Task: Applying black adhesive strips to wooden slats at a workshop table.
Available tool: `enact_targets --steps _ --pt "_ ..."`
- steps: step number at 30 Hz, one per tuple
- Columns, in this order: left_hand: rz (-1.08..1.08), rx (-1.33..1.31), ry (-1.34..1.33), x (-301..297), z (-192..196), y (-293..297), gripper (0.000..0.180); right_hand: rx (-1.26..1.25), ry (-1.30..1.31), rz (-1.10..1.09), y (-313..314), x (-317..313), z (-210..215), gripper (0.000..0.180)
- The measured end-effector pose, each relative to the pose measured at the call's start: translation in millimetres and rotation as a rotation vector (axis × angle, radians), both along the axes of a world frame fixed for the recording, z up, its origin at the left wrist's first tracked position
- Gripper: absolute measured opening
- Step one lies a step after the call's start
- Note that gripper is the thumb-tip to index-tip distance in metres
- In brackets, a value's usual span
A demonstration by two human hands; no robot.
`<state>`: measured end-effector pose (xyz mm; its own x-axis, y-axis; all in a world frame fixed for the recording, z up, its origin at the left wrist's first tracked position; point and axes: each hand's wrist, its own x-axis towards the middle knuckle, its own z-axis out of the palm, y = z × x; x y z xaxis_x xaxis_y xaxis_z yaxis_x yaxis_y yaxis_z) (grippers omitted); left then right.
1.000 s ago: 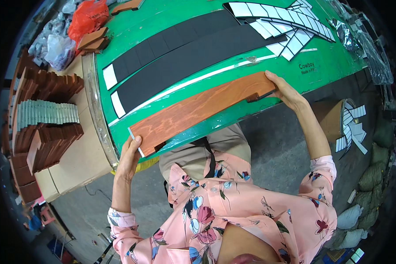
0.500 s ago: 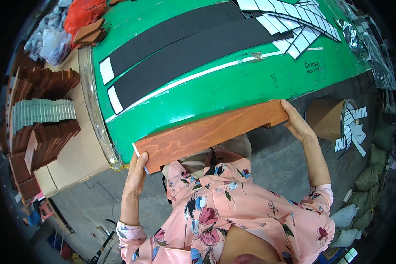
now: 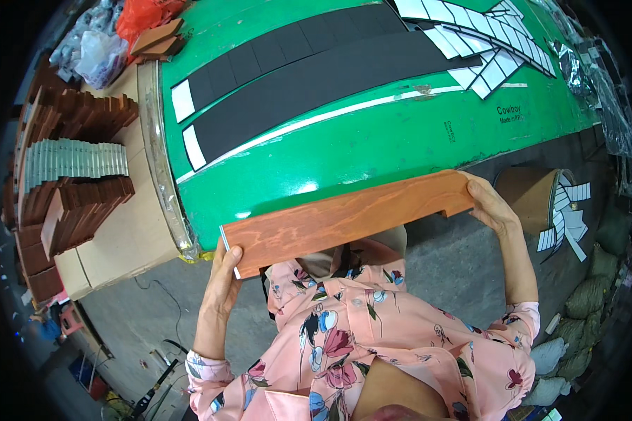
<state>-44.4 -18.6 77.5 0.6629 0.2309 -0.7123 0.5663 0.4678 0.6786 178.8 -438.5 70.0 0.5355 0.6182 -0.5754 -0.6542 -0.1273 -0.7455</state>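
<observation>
A long reddish-brown wooden board (image 3: 344, 221) spans both my hands in front of my body, along the near edge of the green table. My left hand (image 3: 222, 275) grips its left end, the thumb on the face beside a thin white strip along that end. Wrapped round the other end is my right hand (image 3: 490, 203), close to a small notch in the board's lower edge. Two long black strips (image 3: 288, 95) with white left ends lie on the green tabletop (image 3: 309, 158) beyond the board.
White segmented pieces (image 3: 481, 49) overlap at the table's far right. To the left, stacked brown wooden pieces (image 3: 88, 210) and a row of pale pieces (image 3: 77, 158) stand on cardboard. A brown bin (image 3: 530, 196) with white scraps stands on the right. Plastic bags (image 3: 98, 56) lie far left.
The board has shifted slightly right along with both hands, its right end now a little lower in view. The grip at each end stays. My view has shifted slightly too.
</observation>
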Motion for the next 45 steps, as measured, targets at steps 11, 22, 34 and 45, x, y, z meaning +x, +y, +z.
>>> enact_targets --steps 11,22,34,45 --pt "-0.071 0.396 -0.361 30 9 48 0.133 0.020 -0.337 0.220 39 51 13 0.092" --pt "-0.518 0.886 -0.301 48 -42 68 0.133 -0.108 -0.891 0.412 61 90 -31 0.115" --pt "-0.565 0.387 -0.184 48 -59 76 0.095 -0.352 -1.133 0.419 79 85 -41 0.122" --pt "-0.103 0.098 -0.528 60 -7 38 0.131 -0.233 -1.084 0.238 72 76 -12 0.120"
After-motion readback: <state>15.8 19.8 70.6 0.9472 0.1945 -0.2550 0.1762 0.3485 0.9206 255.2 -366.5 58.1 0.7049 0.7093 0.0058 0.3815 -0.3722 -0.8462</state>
